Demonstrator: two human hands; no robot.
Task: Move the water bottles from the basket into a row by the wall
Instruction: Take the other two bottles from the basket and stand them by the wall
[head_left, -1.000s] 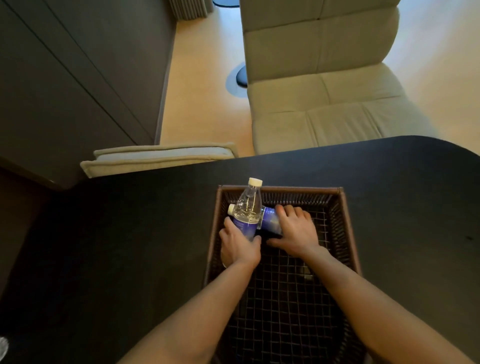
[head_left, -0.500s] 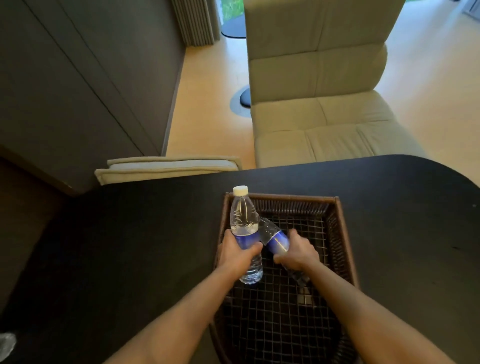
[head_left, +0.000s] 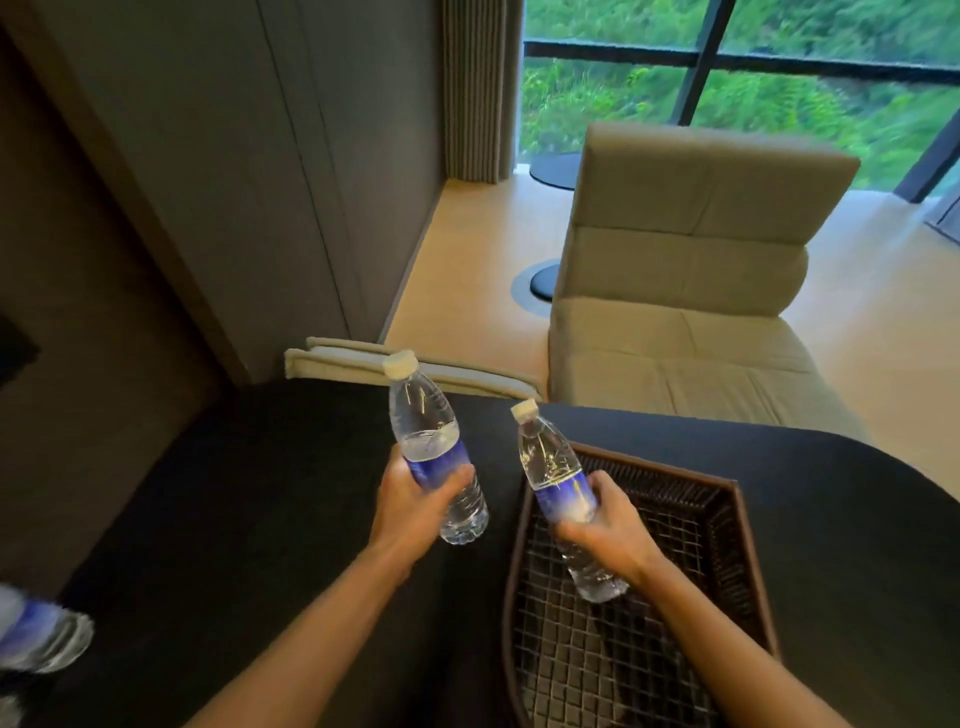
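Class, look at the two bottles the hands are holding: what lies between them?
Nothing: in the head view, only bare black table shows between the left bottle and the right bottle.

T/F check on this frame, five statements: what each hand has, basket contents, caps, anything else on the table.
1. The left hand holds a bottle by its blue label. True.
2. The right hand is empty. False: its grip is closed on a second bottle.
3. The left-hand bottle is over the basket. False: it is over the black table, left of the basket.
4. Both held bottles have pale caps on. True.
5. Bottles lie in the visible part of the basket. False: only the mesh bottom shows.
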